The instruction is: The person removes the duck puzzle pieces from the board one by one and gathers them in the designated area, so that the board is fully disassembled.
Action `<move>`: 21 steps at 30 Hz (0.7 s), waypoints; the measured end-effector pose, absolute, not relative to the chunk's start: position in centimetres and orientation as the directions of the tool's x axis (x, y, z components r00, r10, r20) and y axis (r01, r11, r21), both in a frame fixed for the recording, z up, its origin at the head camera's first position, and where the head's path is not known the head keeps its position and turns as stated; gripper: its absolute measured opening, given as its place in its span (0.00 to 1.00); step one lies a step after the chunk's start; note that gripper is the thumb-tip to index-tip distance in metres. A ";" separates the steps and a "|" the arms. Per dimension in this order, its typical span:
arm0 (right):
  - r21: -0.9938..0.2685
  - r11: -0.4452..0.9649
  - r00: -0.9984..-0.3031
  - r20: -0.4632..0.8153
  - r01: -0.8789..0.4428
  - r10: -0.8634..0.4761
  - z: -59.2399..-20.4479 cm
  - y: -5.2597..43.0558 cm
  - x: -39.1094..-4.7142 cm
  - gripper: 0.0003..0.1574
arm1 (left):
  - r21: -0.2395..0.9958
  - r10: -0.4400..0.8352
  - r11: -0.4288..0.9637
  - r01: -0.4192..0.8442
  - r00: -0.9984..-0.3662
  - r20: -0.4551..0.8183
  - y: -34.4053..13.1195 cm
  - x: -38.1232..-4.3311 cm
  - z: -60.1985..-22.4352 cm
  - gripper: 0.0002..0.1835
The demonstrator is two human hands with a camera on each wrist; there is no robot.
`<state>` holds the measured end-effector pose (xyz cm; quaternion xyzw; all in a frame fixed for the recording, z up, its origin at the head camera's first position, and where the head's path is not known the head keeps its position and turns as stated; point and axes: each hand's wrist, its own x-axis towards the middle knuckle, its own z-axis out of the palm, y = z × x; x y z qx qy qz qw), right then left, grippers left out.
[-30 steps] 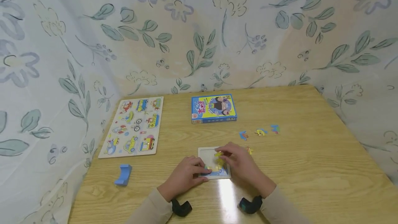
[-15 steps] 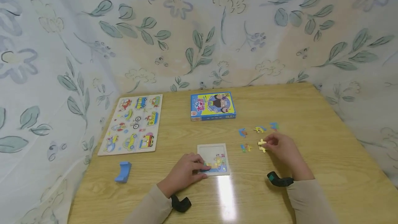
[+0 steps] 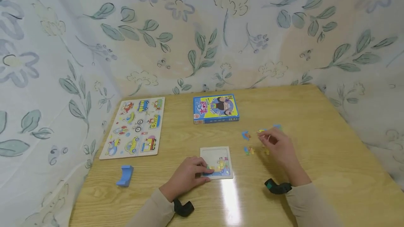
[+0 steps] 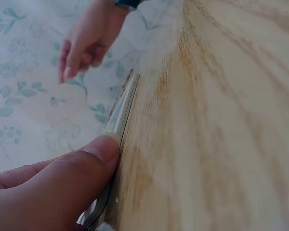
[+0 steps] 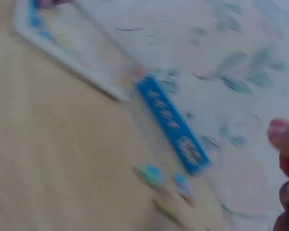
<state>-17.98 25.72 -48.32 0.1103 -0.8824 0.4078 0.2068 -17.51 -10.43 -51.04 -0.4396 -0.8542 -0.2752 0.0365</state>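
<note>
My left hand (image 3: 188, 173) grips the near-left corner of a small jigsaw puzzle board (image 3: 230, 164), fingers over its top. In the left wrist view the thumb (image 4: 103, 148) presses against the board's edge. Joined pieces (image 3: 222, 165) fill the board's near and right parts. My right hand (image 3: 281, 150) hovers over loose puzzle pieces (image 3: 248, 150), fingers partly curled and nothing visible between them. Below it a yellow piece (image 3: 267, 151) lies on the table, partly hidden by the hand. Other loose pieces (image 5: 150, 174) appear blurred in the right wrist view.
A blue and yellow card box (image 3: 216, 109) lies behind the board. To the left are a wooden vehicle peg puzzle (image 3: 132, 128) and a blue arch-shaped block (image 3: 125, 176). Floral cloth (image 3: 176, 52) hangs behind the wooden table (image 3: 331, 157).
My right hand moved right from the board, where it had been over a yellow piece, to a loose yellow piece, then let that go and rose slightly leftward. My left hand stays put.
</note>
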 end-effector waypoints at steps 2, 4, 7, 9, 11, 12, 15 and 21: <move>-0.637 0.621 -0.868 0.471 -0.457 -0.156 -48.6 23.4 -17.6 0.10 | 0.437 0.734 0.461 0.772 -0.609 0.300 -10.5 -17.5 -51.0 0.16; -0.596 0.620 -0.858 0.402 -0.510 -0.320 -49.0 21.3 -17.1 0.11 | 0.431 0.736 0.463 0.774 -0.607 0.300 -10.5 -17.5 -51.1 0.16; -0.547 0.650 -0.844 0.251 -0.528 -0.474 -49.4 19.2 -16.1 0.20 | 0.428 0.738 0.462 0.777 -0.605 0.300 -10.3 -17.5 -51.1 0.16; -0.549 0.669 -0.855 0.193 -0.501 -0.481 -49.5 18.6 -15.5 0.24 | 0.431 0.741 0.458 0.778 -0.602 0.299 -10.1 -17.5 -51.2 0.16; -0.562 0.679 -0.871 0.175 -0.472 -0.459 -49.6 18.3 -15.1 0.27 | 0.439 0.744 0.451 0.777 -0.599 0.297 -9.9 -17.4 -51.2 0.16; -0.567 0.682 -0.877 0.178 -0.462 -0.447 -49.7 18.2 -15.0 0.28 | 0.443 0.744 0.448 0.777 -0.598 0.297 -9.9 -17.4 -51.2 0.16; -0.538 0.695 -0.874 0.203 -0.476 -0.442 -50.0 17.9 -14.9 0.31 | 0.448 0.742 0.444 0.776 -0.599 0.301 -9.9 -17.4 -51.2 0.16; -0.518 0.694 -0.865 0.259 -0.499 -0.429 -50.5 16.8 -15.2 0.29 | 0.450 0.731 0.449 0.772 -0.607 0.311 -10.2 -17.4 -51.1 0.16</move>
